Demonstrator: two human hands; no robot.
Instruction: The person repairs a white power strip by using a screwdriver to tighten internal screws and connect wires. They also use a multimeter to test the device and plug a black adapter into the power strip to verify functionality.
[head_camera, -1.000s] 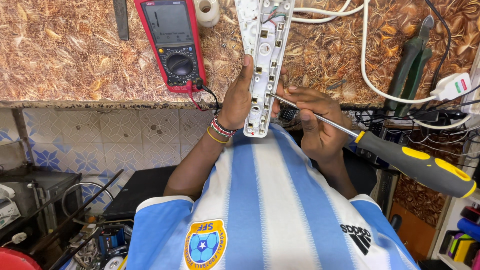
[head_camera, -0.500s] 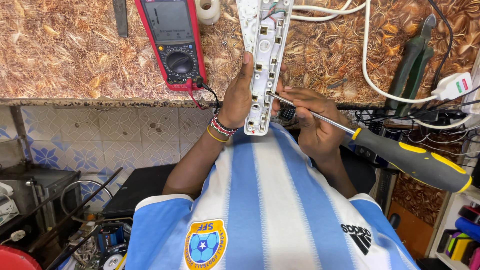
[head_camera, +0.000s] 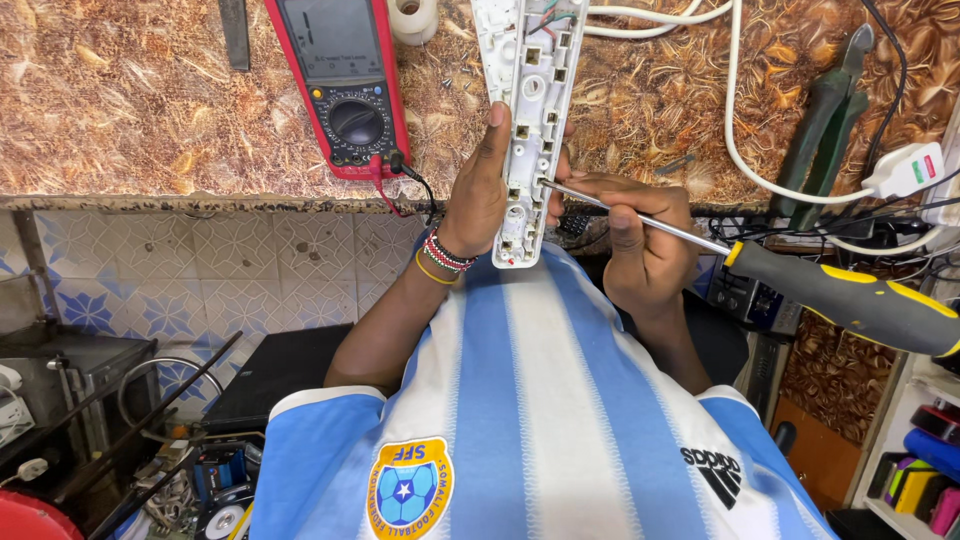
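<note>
My left hand (head_camera: 483, 188) grips the lower part of an opened white power strip (head_camera: 528, 120), held upright against the edge of the brown workbench (head_camera: 150, 120), its inner contacts facing me. My right hand (head_camera: 640, 235) holds a long screwdriver by its metal shaft. The tip touches the strip's inside near the middle. The black and yellow handle (head_camera: 850, 300) sticks out to the right. Beaded bracelets circle my left wrist.
A red multimeter (head_camera: 345, 85) lies on the bench left of the strip, its leads hanging over the edge. White cables, a white plug (head_camera: 905, 170) and green-handled pliers (head_camera: 825, 120) lie at right. A tape roll (head_camera: 413, 18) sits at top. Clutter fills the floor at left.
The screwdriver's handle has dipped slightly and its tip has shifted a little along the strip's inside. My left hand keeps the same grip.
</note>
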